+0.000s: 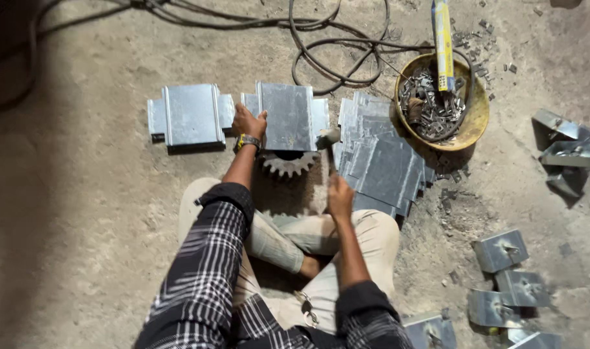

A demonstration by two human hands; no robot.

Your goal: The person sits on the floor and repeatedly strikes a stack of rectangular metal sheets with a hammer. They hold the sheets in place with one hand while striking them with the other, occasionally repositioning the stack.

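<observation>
The left hand (248, 123), arm stretched forward, presses spread fingers on the left edge of a bent metal sheet (287, 116) lying atop the toothed gear (287, 163). The right hand (339, 197), right of the gear, grips a hammer (329, 143), head at the sheet's right edge.

The gear wheel (287, 163) is half hidden beneath the folded metal sheet (287, 116). Bent brackets (534, 340) run off the bottom edge. The scraps in the yellow bowl (476, 110) are too small to tell.
</observation>
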